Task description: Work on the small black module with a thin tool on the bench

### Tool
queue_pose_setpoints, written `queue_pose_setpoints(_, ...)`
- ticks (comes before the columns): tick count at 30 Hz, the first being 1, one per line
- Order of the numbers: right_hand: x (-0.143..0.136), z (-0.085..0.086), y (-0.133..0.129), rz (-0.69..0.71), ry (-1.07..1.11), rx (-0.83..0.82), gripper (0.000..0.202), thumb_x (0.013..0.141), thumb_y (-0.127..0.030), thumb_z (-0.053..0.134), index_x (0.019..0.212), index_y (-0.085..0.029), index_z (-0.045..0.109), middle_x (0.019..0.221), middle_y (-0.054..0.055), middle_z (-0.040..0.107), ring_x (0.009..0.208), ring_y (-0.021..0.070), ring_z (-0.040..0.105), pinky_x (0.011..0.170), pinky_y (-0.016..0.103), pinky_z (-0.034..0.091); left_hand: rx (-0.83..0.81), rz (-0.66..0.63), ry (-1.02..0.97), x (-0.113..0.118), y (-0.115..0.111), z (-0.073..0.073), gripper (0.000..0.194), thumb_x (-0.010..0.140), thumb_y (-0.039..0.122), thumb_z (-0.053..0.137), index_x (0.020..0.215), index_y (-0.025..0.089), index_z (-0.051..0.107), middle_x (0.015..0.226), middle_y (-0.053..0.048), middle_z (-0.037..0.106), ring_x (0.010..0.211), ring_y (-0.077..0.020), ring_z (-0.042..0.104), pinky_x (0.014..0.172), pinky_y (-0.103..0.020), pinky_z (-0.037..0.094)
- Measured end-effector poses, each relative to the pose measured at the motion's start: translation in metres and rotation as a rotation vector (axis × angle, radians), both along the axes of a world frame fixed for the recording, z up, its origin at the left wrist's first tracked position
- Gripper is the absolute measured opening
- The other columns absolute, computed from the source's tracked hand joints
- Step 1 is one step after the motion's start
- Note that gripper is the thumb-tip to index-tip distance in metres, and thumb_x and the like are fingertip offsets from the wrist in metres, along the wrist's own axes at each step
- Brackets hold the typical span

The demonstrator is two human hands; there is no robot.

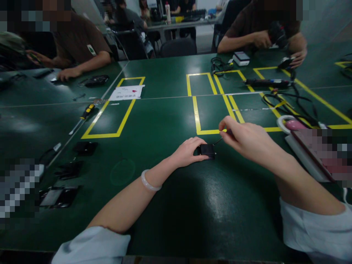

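My left hand (189, 152) grips a small black box-shaped part (206, 151) on the green table, thumb on the near side and fingers on the far side. Small shiny bits stick out at the box's right edge. My right hand (243, 137) is pinched closed just right of the box, around a thin dark rod (218, 142). The rod slants down from the fingertips to the box's upper right corner. Whether it is a tool or a stiff wire I cannot tell, since the fingers hide its upper end.
Several black parts (84, 147) lie at the left, below a yellow-and-black screwdriver (88, 112). Yellow tape (121, 125) marks rectangles on the green table (165, 121). Black cables (299, 106) and a pink round object (295, 125) lie at right. Two people sit across; one holds a power drill (278, 35).
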State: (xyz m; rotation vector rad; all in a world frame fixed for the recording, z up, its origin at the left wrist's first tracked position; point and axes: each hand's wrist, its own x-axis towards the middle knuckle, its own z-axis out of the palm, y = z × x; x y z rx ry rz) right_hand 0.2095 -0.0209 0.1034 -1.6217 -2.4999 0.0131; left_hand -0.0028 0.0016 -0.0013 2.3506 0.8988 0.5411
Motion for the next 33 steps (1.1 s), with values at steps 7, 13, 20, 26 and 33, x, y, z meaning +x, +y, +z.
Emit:
queue_pose_setpoints(7, 0.0010, 0.0004, 0.0001, 0.015, 0.037, 0.019, 0.025, 0.092, -0.038, 0.040, 0.108, -0.021, 0.049, 0.074, 0.003, 0.067, 0.061, 0.0191, 0.059, 0.054, 0.027, 0.029, 0.005, 0.000, 0.005, -0.0002, -0.0003, 0.0003, 0.039, 0.086, 0.046, 0.061, 0.116, 0.021, 0.054, 0.114, -0.008, 0.060, 0.107, -0.0240, 0.055, 0.093, -0.037, 0.043)
queue_pose_setpoints(13, 0.0011, -0.0006, 0.0016, -0.035, -0.021, 0.001, 0.025, 0.094, -0.037, 0.035, 0.105, -0.021, 0.050, 0.069, 0.003, 0.065, 0.060, 0.0204, 0.059, 0.052, 0.028, 0.026, 0.007, -0.004, 0.002, 0.0001, 0.0000, -0.0003, 0.041, 0.086, 0.047, 0.061, 0.116, 0.021, 0.054, 0.114, -0.008, 0.060, 0.106, -0.0238, 0.055, 0.093, -0.037, 0.043)
queue_pose_setpoints(20, 0.0014, -0.0009, -0.0007, -0.013, 0.033, 0.008, 0.026, 0.091, -0.035, 0.043, 0.112, -0.021, 0.047, 0.078, 0.003, 0.068, 0.064, 0.0202, 0.061, 0.055, 0.028, 0.029, -0.001, -0.004, -0.005, -0.0002, -0.0004, 0.0010, 0.039, 0.086, 0.045, 0.062, 0.115, 0.020, 0.055, 0.114, -0.008, 0.060, 0.106, -0.0238, 0.055, 0.092, -0.037, 0.043)
queue_pose_setpoints(26, 0.0005, -0.0019, 0.0010, -0.032, -0.034, 0.012, 0.026, 0.095, -0.041, 0.037, 0.103, -0.022, 0.051, 0.070, 0.002, 0.066, 0.061, 0.0200, 0.060, 0.053, 0.027, 0.027, 0.008, 0.000, -0.010, 0.0002, -0.0001, 0.0000, 0.041, 0.086, 0.046, 0.061, 0.116, 0.020, 0.054, 0.114, -0.008, 0.060, 0.106, -0.0236, 0.055, 0.092, -0.037, 0.043)
queue_pose_setpoints(33, 0.0006, -0.0008, -0.0001, 0.000, 0.021, 0.025, 0.022, 0.090, -0.032, 0.044, 0.109, -0.021, 0.047, 0.079, 0.002, 0.068, 0.065, 0.0196, 0.061, 0.054, 0.027, 0.028, -0.002, -0.001, 0.002, 0.0003, 0.0000, 0.0002, 0.039, 0.086, 0.046, 0.061, 0.116, 0.021, 0.054, 0.115, -0.008, 0.060, 0.108, -0.0246, 0.055, 0.093, -0.038, 0.042)
